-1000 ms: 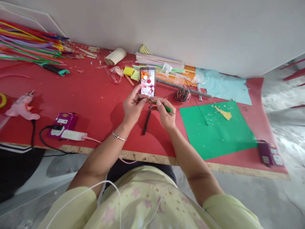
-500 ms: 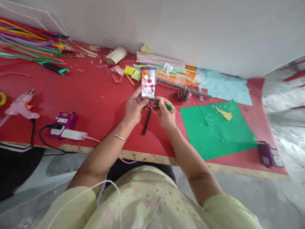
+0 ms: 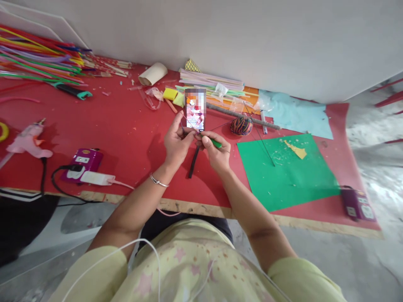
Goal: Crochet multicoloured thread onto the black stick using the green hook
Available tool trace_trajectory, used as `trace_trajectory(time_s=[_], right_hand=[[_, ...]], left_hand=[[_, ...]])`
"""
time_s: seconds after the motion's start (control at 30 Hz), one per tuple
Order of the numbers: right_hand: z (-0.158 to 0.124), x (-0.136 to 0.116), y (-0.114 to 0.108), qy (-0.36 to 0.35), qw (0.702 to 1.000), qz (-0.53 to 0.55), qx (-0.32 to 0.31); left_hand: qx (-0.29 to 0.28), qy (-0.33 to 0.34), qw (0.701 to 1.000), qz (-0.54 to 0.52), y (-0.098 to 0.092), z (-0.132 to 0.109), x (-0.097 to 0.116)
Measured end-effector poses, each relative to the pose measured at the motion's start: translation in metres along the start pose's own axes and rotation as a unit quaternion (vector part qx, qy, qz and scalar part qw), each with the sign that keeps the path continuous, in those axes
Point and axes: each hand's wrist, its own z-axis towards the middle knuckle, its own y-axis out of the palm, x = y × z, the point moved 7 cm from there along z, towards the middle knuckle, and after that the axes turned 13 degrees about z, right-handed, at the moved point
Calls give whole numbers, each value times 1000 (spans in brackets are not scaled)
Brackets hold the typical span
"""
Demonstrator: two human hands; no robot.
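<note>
The phone [image 3: 195,117] lying on the red table [image 3: 132,142] shows small lines of white lettering low on its lit screen, too fine to read, and the screen's upper right is broken into blurred squares. The purple power block [image 3: 86,157] at left carries a yellowish oval label whose wording cannot be made out, its sockets partly covered by a black plug [image 3: 76,167] and a white adapter [image 3: 97,178]; any lettering on the white marker [image 3: 263,122] is equally too small to tell. Just below the phone, the fingers of the right hand [image 3: 219,153] grasp a green-handled tool [image 3: 216,143], closing over much of its handle, so only a stretch of green shows. A thin strand [image 3: 221,126] runs from the multicoloured yarn ball [image 3: 241,125], near the right hand, toward the fingers. The left hand [image 3: 176,142] has its index finger raised and its thumb pressed in, pinching the yarn beside the tool's tip; the exact meeting point is hidden. A black strip [image 3: 194,163] lies below, its upper end lost behind the right hand. At the left edge, a yellow ring [image 3: 3,131] is cut off, as are the bundled coloured stems [image 3: 37,58].
</note>
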Motion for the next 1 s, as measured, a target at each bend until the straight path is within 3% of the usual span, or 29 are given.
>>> trace_trajectory(time_s=[0.13,0.27,0.5,0.77,0.87,1.0], right_hand=[[-8,-12,2,-100,987,-129,-15],[-15,-16,6,-161,968,-191,-24],[-21,-12,7,-182,962,-205,4],[-22,-17,13,-205,959,-194,-36],[-22,-20,14,-198,957,-208,-50],[-25,-29,17,-240,944,-215,-75]], left_hand=[[2,-28,999,-24,-3,1,3],[-22,-52,998,-42,-2,0,5],[-30,-53,997,-53,-1,-2,-1],[-59,-164,968,-181,2,-2,-2],[-76,-166,966,-184,1,-1,6],[-113,-138,969,-172,1,1,13]])
